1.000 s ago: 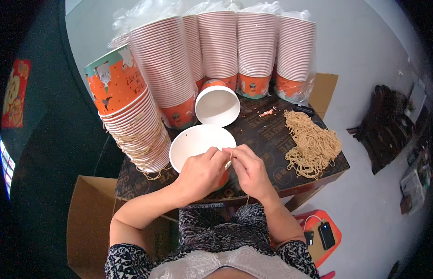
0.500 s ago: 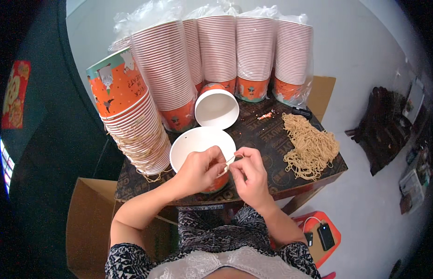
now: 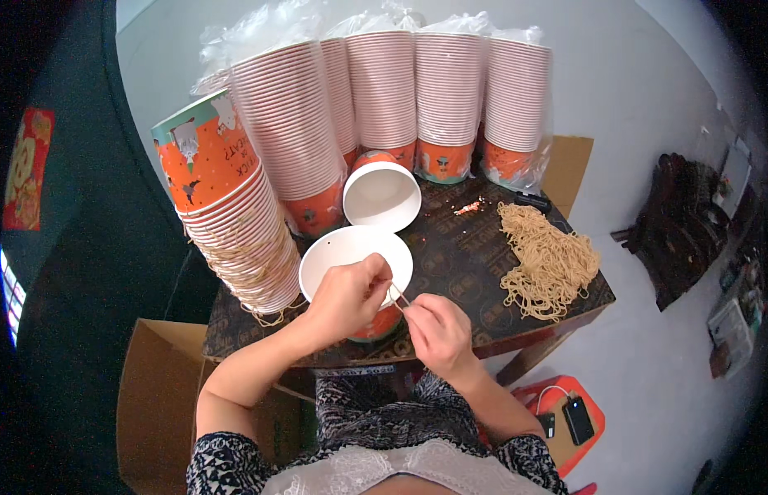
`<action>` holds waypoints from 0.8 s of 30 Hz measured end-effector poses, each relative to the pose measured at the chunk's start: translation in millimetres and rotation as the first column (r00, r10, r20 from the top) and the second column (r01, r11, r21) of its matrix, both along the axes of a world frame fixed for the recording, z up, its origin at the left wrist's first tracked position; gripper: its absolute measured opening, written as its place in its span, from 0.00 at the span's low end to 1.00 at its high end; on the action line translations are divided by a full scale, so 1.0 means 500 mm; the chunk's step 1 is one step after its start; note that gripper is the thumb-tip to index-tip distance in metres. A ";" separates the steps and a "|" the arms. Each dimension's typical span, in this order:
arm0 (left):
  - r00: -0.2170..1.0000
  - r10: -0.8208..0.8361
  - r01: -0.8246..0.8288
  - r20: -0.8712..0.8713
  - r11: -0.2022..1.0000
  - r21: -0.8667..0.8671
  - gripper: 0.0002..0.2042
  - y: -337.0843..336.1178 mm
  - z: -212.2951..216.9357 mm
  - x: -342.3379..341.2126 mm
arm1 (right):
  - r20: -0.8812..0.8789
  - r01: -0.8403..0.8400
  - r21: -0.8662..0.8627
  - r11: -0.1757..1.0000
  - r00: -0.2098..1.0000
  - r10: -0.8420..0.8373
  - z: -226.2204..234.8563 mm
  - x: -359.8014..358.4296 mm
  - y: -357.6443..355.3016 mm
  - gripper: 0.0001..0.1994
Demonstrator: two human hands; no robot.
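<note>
Both hands, left [image 3: 347,293] and right [image 3: 437,330], pinched a thin rubber band [image 3: 399,297] stretched between them over a white paper cup [image 3: 338,256] on the tabletop [image 3: 458,264].

Two open cups [image 3: 356,257], six cup stacks [image 3: 450,91]

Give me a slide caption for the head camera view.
Both hands, left hand and right hand, stretch a rubber band over a white paper cup beside stacked cups.

left hand [image 3: 347,293] and right hand [image 3: 437,330] drawn apart, rubber band [image 3: 398,295] stretched between
</note>
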State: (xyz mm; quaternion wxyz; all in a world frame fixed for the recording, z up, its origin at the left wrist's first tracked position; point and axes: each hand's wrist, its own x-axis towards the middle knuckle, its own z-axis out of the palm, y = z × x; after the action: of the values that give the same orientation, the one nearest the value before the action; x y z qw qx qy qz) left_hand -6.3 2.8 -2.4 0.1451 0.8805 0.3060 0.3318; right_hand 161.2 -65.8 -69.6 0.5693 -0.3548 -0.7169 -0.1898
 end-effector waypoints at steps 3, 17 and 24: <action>0.996 -0.087 0.082 0.014 0.979 0.186 0.05 -0.001 -0.009 -0.004 | -0.154 -0.087 -0.112 0.990 0.986 0.069 -0.011 -0.005 0.007 0.06; 0.993 -0.114 0.113 -0.012 0.959 0.259 0.08 -0.015 -0.004 -0.008 | -0.849 -0.744 -0.334 0.578 0.504 0.158 -0.008 -0.027 0.013 0.06; 0.992 -0.122 0.125 -0.024 0.968 0.217 0.06 -0.012 -0.001 -0.011 | -0.884 -0.792 -0.321 0.519 0.447 0.135 -0.003 -0.030 0.012 0.06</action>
State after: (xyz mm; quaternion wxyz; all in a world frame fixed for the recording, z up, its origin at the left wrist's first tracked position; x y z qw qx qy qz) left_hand -11.7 -3.3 -2.9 0.0665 0.9102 0.2131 0.3488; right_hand 146.1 -60.0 -71.3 0.6610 -0.3499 -0.4816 0.4568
